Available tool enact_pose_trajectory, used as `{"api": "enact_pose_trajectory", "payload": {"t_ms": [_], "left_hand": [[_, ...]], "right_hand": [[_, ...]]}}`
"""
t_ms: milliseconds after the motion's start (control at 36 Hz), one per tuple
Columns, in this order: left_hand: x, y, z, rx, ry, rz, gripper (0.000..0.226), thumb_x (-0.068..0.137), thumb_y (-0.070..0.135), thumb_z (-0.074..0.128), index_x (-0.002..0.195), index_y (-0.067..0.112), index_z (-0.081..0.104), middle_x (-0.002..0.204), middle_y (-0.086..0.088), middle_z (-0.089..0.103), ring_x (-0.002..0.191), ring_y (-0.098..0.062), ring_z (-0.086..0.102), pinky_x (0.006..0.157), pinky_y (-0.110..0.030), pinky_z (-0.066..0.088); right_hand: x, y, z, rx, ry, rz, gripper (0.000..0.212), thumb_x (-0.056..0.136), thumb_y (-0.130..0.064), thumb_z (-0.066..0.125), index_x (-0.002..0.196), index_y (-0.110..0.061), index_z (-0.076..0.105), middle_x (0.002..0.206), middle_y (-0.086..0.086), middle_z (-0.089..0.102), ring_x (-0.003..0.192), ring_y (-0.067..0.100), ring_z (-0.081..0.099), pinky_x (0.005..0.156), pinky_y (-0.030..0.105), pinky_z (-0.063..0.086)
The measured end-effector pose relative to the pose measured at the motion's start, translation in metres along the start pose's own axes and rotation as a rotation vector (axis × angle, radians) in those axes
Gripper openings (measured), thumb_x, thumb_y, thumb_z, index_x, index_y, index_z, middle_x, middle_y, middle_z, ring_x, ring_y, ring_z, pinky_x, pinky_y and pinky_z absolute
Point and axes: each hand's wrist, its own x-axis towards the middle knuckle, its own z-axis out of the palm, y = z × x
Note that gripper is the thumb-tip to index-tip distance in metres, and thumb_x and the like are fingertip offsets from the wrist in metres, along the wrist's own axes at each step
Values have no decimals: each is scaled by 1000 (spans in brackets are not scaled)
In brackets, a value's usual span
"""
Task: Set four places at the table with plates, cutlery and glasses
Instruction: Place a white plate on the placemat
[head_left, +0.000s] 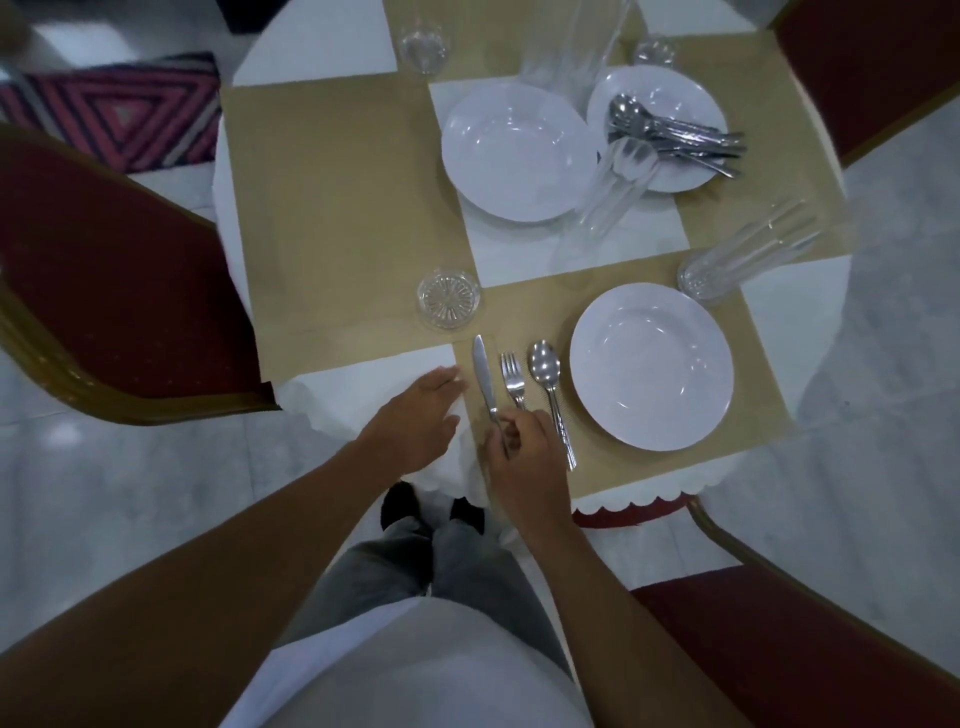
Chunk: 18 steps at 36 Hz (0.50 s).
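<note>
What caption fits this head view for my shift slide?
Right hand grips the knife, lined up beside fork and spoon left of the near plate; left hand open alongside.

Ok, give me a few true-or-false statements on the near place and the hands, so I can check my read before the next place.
1. The right hand pinches the knife by its handle. True.
2. The fork and the spoon lie side by side, left of the near plate. True.
3. The knife lies between the fork and the spoon. False: the fork is in the middle and the knife is leftmost.
4. The left hand grips a glass. False: its fingers are straight and it holds nothing.
5. The spare cutlery is piled on a far plate. True.
</note>
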Motion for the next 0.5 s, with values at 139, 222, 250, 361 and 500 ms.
{"api": "enact_pose_trajectory", "payload": {"t_ms": [139,222,250,361,500], "left_hand": [[1,-6,-25,72,96,-5,44,100,24,48,144,23,48,157,8,32,144,-12,31,113,-31,32],[-2,-11,-40,125,107,7,42,98,15,51,140,14,54,154,-2,40,140,-22,39,111,-33,34],[-3,-13,-45,128,117,5,41,97,13,53,138,12,56,153,-5,42,139,-25,41,111,-35,35],[-1,-20,-61,175,128,-55,46,98,18,52,144,13,48,158,-5,34,143,-24,35,114,-38,32],[8,-31,-80,225,64,-112,54,103,27,45,153,16,30,164,-2,14,151,-20,16,120,-36,20]], "right_hand": [[32,-12,2,-36,-134,-104,18,100,-17,56,115,-11,65,108,1,62,94,13,57,81,25,50],[51,-22,7,-44,-151,-201,22,95,-8,56,115,-5,65,113,7,62,100,21,60,86,36,53],[58,-26,8,-52,-152,-228,23,94,-7,55,115,-4,65,115,9,61,101,22,60,86,37,53],[75,-46,16,-103,-182,-298,30,95,-11,52,124,-6,60,123,8,55,112,22,56,94,38,50],[84,-69,28,-168,-245,-312,42,99,-11,49,141,-6,48,141,12,51,131,27,47,106,37,43]]}}
